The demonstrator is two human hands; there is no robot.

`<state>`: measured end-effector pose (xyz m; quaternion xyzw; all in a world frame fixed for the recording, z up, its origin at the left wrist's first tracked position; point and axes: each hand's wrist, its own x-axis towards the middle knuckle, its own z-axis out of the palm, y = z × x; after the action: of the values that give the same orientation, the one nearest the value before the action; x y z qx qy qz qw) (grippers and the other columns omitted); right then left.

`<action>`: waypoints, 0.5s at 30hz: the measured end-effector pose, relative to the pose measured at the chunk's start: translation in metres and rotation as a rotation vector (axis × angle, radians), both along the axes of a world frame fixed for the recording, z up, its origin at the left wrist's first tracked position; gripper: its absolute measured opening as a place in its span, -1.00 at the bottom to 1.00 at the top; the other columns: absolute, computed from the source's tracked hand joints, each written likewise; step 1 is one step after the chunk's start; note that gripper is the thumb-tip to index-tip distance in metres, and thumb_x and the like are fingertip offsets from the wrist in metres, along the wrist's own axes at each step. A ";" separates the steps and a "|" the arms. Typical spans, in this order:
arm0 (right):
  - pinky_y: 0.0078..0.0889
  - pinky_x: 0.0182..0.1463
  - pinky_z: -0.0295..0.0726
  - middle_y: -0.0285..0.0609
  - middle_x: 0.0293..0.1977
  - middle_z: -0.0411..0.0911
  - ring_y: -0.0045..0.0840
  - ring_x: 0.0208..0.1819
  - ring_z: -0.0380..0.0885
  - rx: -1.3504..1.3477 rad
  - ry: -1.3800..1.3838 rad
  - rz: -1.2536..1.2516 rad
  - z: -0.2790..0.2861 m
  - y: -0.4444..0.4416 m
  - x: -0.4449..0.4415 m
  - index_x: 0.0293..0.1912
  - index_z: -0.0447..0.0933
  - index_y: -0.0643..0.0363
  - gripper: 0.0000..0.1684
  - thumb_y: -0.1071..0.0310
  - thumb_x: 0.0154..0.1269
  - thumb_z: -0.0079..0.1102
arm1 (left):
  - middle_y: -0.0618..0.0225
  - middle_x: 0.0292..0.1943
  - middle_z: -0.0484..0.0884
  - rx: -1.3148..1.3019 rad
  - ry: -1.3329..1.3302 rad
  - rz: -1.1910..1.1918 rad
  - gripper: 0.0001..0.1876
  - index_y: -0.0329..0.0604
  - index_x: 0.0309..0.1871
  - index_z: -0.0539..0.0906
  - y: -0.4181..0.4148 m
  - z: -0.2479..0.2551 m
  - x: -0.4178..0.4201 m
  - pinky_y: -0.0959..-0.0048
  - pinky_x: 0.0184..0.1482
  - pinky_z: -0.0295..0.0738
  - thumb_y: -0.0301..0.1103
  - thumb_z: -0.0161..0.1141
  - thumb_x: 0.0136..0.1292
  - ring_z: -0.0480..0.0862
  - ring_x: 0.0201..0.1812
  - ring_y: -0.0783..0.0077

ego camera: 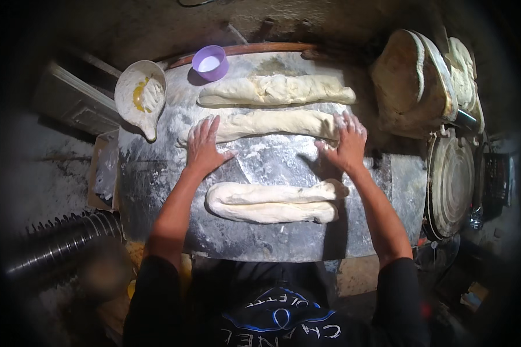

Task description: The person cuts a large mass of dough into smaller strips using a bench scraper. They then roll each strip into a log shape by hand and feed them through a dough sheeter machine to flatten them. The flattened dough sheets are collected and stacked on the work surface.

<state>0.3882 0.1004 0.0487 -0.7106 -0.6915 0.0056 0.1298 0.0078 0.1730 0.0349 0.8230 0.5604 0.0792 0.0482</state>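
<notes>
On the floured metal-looking work table (265, 238) lie several pieces of pale dough. My left hand (205, 145) rests on the left end of the middle dough roll (278, 122), fingers pointing away from me. At that roll's right end, my right hand (346, 143) touches the dough with its fingertips, thumb spread inward. A further dough roll (278, 90) lies just beyond. Nearer to me is a long piece of dough folded into a U (269, 211), its bend at the left. Flour whitens the fingers of both hands.
A purple cup (210, 63) with white contents stands at the far edge. At the far left corner sits a scoop-like container (133, 93) with flour and something yellow. A dough-mixer-like machine (410, 82) holding dough stands at the right. Left of the table is a cardboard box (96, 173).
</notes>
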 end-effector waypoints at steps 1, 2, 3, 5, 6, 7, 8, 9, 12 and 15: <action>0.28 0.42 0.04 0.06 0.42 0.23 -0.05 0.43 0.20 -0.061 -0.118 -0.029 -0.007 0.012 0.008 0.46 0.22 0.00 0.13 -0.45 0.05 0.24 | 0.10 0.39 0.33 0.078 0.047 -0.042 0.05 0.13 0.49 0.29 0.012 -0.009 0.004 -0.05 0.43 0.11 0.22 0.48 -0.11 0.28 0.42 0.00; 0.28 0.44 0.02 0.05 0.42 0.24 -0.05 0.44 0.19 -0.108 -0.118 -0.011 -0.022 0.014 0.017 0.46 0.24 -0.04 0.08 -0.43 0.09 0.21 | 0.14 0.33 0.39 0.058 0.046 -0.021 0.01 0.13 0.45 0.35 0.019 -0.017 0.006 -0.03 0.40 0.16 0.23 0.48 -0.11 0.33 0.38 0.03; 0.24 0.41 0.08 0.05 0.35 0.33 -0.07 0.39 0.25 -0.004 -0.150 0.011 -0.029 0.019 0.015 0.42 0.29 -0.07 0.02 -0.37 0.08 0.26 | 0.17 0.27 0.45 0.041 0.049 0.002 -0.03 0.13 0.40 0.41 0.027 -0.022 0.007 -0.02 0.37 0.21 0.24 0.48 -0.12 0.37 0.34 0.07; 0.16 0.31 0.22 -0.03 0.20 0.46 -0.12 0.30 0.35 0.004 -0.077 0.016 -0.036 0.035 0.023 0.33 0.39 -0.08 -0.08 -0.25 0.04 0.37 | 0.23 0.12 0.55 0.066 0.031 0.039 -0.13 0.09 0.27 0.54 0.047 -0.028 0.008 0.05 0.27 0.34 0.24 0.50 -0.14 0.48 0.22 0.11; 0.01 0.14 0.38 -0.11 0.04 0.53 -0.16 0.15 0.44 0.037 -0.064 0.050 -0.031 0.046 0.026 0.18 0.49 -0.06 -0.23 -0.13 -0.01 0.45 | 0.26 0.03 0.59 0.099 0.011 0.052 -0.19 0.05 0.18 0.60 0.058 -0.029 0.008 0.10 0.20 0.41 0.22 0.52 -0.16 0.55 0.14 0.12; -0.06 -0.05 0.50 -0.10 -0.12 0.55 -0.15 -0.01 0.53 -0.022 -0.126 0.080 -0.030 0.061 0.038 0.02 0.53 -0.01 -0.39 -0.02 0.00 0.46 | 0.29 -0.06 0.63 0.126 -0.008 0.063 -0.25 0.01 0.09 0.67 0.066 -0.028 0.007 0.15 0.14 0.49 0.20 0.54 -0.18 0.61 0.05 0.13; -0.05 -0.11 0.52 -0.07 -0.17 0.55 -0.12 -0.08 0.54 -0.029 -0.085 0.139 -0.032 0.075 0.060 -0.03 0.53 0.01 -0.46 0.03 0.01 0.44 | 0.27 -0.17 0.68 0.244 -0.103 -0.027 -0.35 -0.01 -0.02 0.72 0.079 -0.029 0.004 0.25 -0.03 0.60 0.18 0.54 -0.16 0.69 -0.11 0.16; -0.04 -0.17 0.55 -0.05 -0.23 0.54 -0.10 -0.16 0.56 -0.038 -0.035 0.207 -0.034 0.081 0.076 -0.08 0.52 0.03 -0.53 0.08 0.03 0.42 | 0.25 -0.18 0.70 0.276 -0.135 -0.079 -0.39 -0.01 -0.06 0.73 0.090 -0.039 -0.011 0.24 -0.10 0.63 0.16 0.53 -0.15 0.71 -0.16 0.15; 0.00 -0.17 0.57 -0.05 -0.24 0.53 -0.03 -0.17 0.55 -0.025 -0.152 0.166 0.003 0.059 0.102 -0.04 0.51 0.02 -0.58 0.23 0.07 0.33 | 0.24 -0.14 0.68 0.197 -0.111 -0.069 -0.45 0.00 -0.03 0.72 0.077 -0.040 -0.085 0.22 -0.05 0.61 0.01 0.56 -0.12 0.68 -0.11 0.13; -0.01 -0.06 0.56 -0.02 -0.01 0.55 -0.06 0.02 0.57 -0.101 -0.119 -0.016 -0.046 -0.025 0.132 0.17 0.45 -0.18 -0.42 0.20 0.14 0.37 | 0.25 -0.09 0.63 0.111 -0.052 -0.013 -0.36 0.05 0.12 0.64 0.044 -0.065 -0.135 0.21 0.01 0.56 -0.13 0.56 -0.13 0.62 -0.04 0.10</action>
<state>0.5203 0.0758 0.0022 -0.7207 -0.6913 -0.0028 0.0522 -0.1274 0.2170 -0.0304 0.8258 0.5482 0.1311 0.0178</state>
